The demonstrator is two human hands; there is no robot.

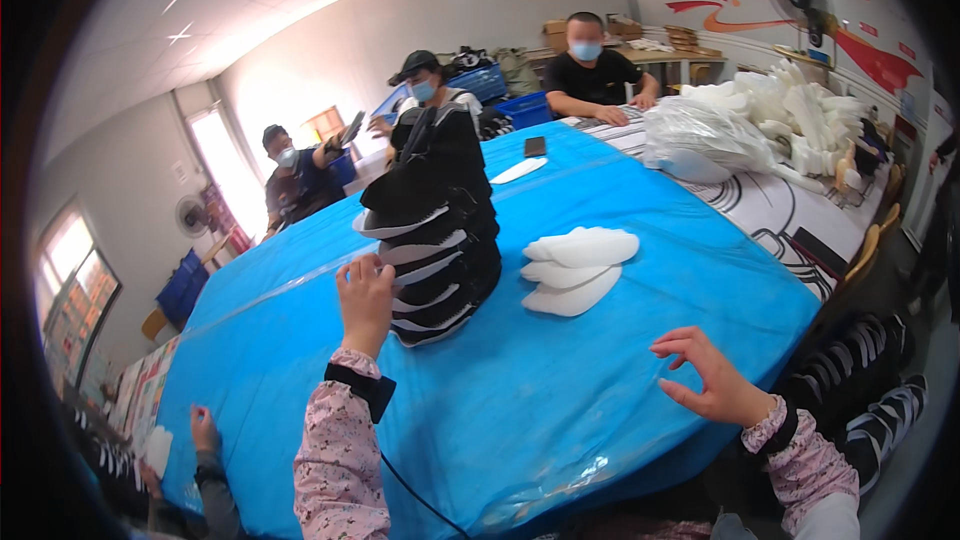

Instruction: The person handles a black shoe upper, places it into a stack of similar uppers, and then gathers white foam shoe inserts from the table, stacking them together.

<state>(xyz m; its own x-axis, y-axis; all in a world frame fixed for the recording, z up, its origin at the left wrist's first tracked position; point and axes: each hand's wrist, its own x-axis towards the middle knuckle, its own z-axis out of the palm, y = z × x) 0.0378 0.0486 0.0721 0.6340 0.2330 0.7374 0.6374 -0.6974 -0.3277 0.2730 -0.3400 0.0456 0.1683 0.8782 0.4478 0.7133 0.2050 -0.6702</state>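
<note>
A tall stack of black shoe uppers with white edges (pixel 430 270) stands on the blue-covered table (pixel 480 420) in front of me. Close against its left side is my left hand (pixel 365 305), fingers loosely bent and no object visible in them; whether they touch the stack I cannot tell. To the right of the stack lie several white insole-shaped pieces (pixel 575 270), overlapping in a small pile. My right hand (pixel 715 380) hovers over the table's right part, nearer to me than that pile. Its thumb and fingers are apart, with nothing between them.
A single white insole (pixel 518 171) and a phone (pixel 536 146) lie farther back. Three masked people sit beyond the table. Bagged white pieces (pixel 720 130) heap up at back right. Another person's hand (pixel 205 430) is at lower left. More black-and-white uppers (pixel 885 430) sit at lower right.
</note>
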